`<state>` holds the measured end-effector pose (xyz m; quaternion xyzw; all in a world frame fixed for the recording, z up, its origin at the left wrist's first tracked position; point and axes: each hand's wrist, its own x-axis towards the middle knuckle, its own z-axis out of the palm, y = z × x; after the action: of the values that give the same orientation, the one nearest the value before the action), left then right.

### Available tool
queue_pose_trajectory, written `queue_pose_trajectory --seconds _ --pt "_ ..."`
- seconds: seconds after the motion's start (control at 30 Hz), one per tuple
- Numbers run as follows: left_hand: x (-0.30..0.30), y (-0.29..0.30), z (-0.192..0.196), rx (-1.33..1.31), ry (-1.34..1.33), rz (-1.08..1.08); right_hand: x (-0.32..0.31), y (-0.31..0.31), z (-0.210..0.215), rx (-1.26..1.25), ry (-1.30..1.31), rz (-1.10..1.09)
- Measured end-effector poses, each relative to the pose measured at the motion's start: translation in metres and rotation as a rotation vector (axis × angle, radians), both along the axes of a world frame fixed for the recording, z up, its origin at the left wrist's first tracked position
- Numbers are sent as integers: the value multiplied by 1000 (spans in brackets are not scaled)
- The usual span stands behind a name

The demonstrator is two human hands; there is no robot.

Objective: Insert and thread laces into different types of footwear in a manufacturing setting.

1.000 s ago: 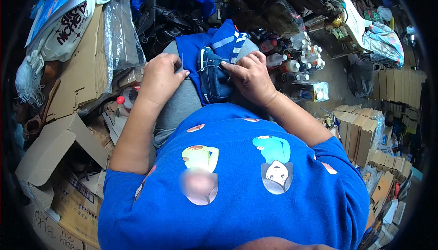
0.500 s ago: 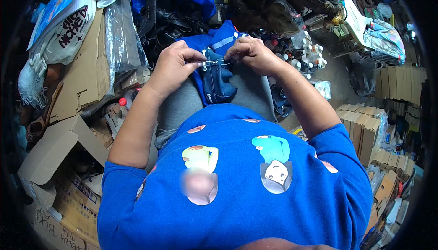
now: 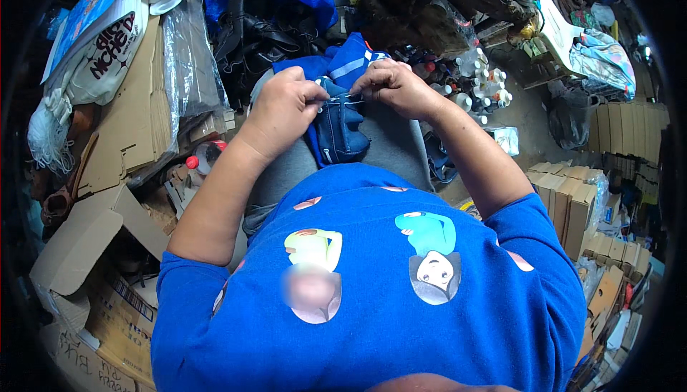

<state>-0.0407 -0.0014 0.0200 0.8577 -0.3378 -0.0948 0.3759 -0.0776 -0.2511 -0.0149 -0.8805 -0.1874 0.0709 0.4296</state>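
1. The left hand has its grip closed, thumb and forefinger pinching the near top edge of a small dark blue denim garment that lies on the person's grey-clad lap.
2. The right hand is likewise closed in a pinch on the same top edge, just across from the left grip; the two sets of fingertips almost meet over the cloth.
3. A short pale strip, perhaps a thread or a zip edge, runs between the two grips; too small to tell which.
4. From both grips the garment hangs toward the person's body, its long axis running away from the fingertips down the lap.
5. Both hands are equally close to the held edge; neither is nearer.
6. Beyond the grips lies a brighter blue cloth with a pale stripe.
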Motion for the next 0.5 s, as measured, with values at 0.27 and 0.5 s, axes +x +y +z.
queue_pose_trajectory --seconds 0.27,0.5 --pt "3 14 -20 -44 -199 -75 -3 -2 0 17 12 25" --pt "11 24 -37 -103 15 -96 -3 -1 1 22 117 30"
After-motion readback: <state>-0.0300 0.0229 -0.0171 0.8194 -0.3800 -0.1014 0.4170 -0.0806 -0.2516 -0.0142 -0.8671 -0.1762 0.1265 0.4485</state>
